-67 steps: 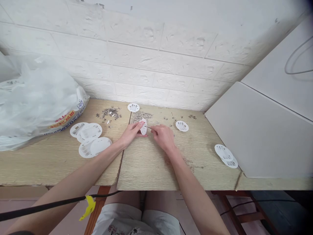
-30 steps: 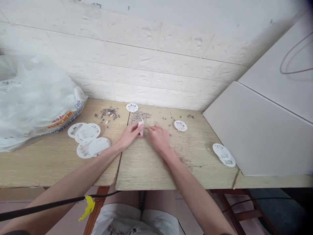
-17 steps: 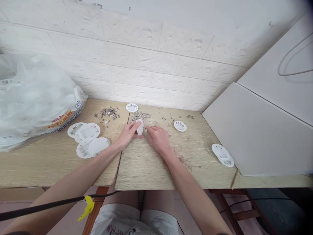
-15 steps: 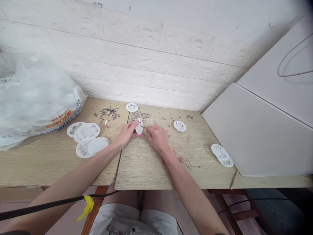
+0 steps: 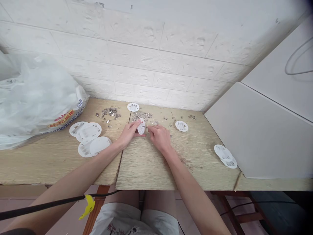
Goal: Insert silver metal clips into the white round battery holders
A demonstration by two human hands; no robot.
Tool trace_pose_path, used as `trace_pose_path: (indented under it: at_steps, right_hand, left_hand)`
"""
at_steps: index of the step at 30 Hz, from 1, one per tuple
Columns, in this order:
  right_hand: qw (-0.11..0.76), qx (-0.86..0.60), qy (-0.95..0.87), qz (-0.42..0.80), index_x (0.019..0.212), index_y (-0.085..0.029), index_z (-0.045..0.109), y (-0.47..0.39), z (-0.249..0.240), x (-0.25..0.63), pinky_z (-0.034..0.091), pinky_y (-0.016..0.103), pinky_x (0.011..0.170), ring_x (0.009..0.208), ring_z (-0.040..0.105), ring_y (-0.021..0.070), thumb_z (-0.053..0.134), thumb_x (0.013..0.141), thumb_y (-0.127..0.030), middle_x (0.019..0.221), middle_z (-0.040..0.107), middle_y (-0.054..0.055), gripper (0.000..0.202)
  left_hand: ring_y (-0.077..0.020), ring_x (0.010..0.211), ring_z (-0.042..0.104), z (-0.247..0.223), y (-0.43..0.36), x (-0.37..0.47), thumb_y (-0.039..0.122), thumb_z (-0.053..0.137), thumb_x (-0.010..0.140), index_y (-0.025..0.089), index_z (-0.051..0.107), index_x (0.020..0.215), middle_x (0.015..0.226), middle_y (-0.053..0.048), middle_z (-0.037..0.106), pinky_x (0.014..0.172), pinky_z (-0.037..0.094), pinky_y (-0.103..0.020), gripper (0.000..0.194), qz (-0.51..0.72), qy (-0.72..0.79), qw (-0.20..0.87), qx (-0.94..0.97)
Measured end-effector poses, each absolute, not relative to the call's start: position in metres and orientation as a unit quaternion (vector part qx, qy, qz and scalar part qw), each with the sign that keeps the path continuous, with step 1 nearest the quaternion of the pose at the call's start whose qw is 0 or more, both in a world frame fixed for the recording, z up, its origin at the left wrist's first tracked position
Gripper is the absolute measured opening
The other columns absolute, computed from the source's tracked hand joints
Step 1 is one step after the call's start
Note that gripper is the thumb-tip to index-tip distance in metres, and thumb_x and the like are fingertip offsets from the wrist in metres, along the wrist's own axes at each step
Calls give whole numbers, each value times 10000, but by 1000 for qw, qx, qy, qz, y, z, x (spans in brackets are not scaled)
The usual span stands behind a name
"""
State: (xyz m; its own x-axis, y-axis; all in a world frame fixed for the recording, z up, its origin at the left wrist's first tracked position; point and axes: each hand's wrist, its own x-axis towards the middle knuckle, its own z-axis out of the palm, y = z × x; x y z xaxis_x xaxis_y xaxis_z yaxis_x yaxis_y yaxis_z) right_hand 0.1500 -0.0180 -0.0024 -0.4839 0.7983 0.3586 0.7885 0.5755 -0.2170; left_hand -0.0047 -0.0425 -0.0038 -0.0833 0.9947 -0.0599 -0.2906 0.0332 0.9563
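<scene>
A round white plastic disc (image 5: 141, 126) is tilted up between the thumb and fingers of my left hand (image 5: 129, 133). Close to its right side, my right hand (image 5: 158, 136) pinches a thin, small tool whose tip meets the disc's face. Small metal pieces (image 5: 141, 115) lie heaped just behind my left hand. Another pile of metal pieces (image 5: 111, 113) is to the left of it. One white disc (image 5: 133, 107) lies near the wall, and a further disc (image 5: 181, 126) rests to the right of my hands.
Several overlapping white discs (image 5: 91, 130) lie on the left of the wooden table (image 5: 146, 169). A big plastic bag (image 5: 39, 98) stands behind them. Two discs (image 5: 223, 152) overlap beside a white panel (image 5: 264, 137) on the right. A black cable (image 5: 49, 205) crosses below the table's edge.
The camera view has shifted slightly, so the scene sits a little further right. Both hands keep nearly the same pose at the disc.
</scene>
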Motion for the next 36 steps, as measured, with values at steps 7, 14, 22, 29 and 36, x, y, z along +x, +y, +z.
trace_pose_path:
  at_steps: [7, 14, 22, 29, 36]
  right_hand:
    - [201, -473, -858, 11, 900, -237, 695, -18, 0, 151, 284, 250, 571, 774, 543, 164, 410, 867, -158, 807, 688, 20, 298]
    - [199, -473, -858, 12, 847, -240, 686, -19, 1, 150, 294, 252, 579, 769, 554, 163, 416, 856, -146, 814, 691, 5, 286]
    - [198, -475, -857, 33, 911, -249, 695, -18, 1, 151, 327, 246, 613, 790, 571, 159, 404, 872, -167, 852, 693, 12, 305]
    - [181, -466, -866, 15, 958, -262, 681, -19, 1, 152, 323, 247, 587, 806, 577, 160, 420, 855, -133, 873, 695, 0, 309]
    - [160, -452, -878, -11, 952, -250, 668, -20, 2, 151, 306, 252, 565, 803, 570, 164, 434, 838, -108, 859, 695, 5, 297]
  left_hand:
    - [-180, 770, 581, -3, -43, -4, 530, 636, 697, 96, 631, 775, 716, -51, 593, 760, 543, -410, 441, 576, 456, 556, 388]
    - [-167, 758, 576, -2, -44, -4, 511, 635, 708, 109, 617, 766, 708, -33, 586, 754, 542, -403, 407, 574, 449, 555, 400]
    - [-178, 775, 579, -1, -45, -4, 538, 621, 715, 136, 623, 771, 748, -42, 615, 745, 535, -374, 405, 562, 447, 549, 428]
    - [-154, 724, 570, -4, -47, -5, 519, 614, 732, 159, 603, 696, 725, -17, 607, 782, 504, -337, 362, 532, 464, 520, 481]
    - [-154, 697, 565, -4, -48, -5, 518, 610, 733, 157, 597, 686, 723, -25, 612, 764, 497, -328, 364, 529, 459, 513, 497]
